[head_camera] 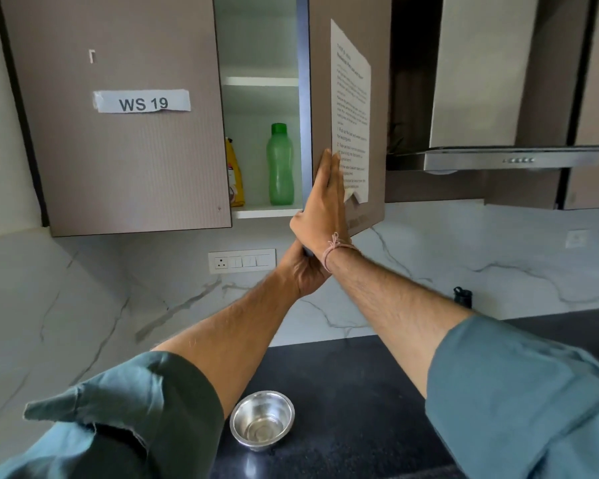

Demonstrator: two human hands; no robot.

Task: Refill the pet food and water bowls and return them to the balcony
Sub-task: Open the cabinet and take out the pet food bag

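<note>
Overhead, my right grip [327, 202] presses flat and wide on the door [320, 81]; my left grip [305, 271] curls round its lower corner.

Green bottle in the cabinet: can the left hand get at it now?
Probably yes. The cabinet door stands open and nothing stands before the green bottle; the left hand must only release the door's lower edge.

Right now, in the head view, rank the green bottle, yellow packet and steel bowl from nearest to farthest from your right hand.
1. Green bottle: on the cabinet shelf, just left of the right hand.
2. Yellow packet: same shelf, farther left.
3. Steel bowl: down on the counter, farthest.
</note>
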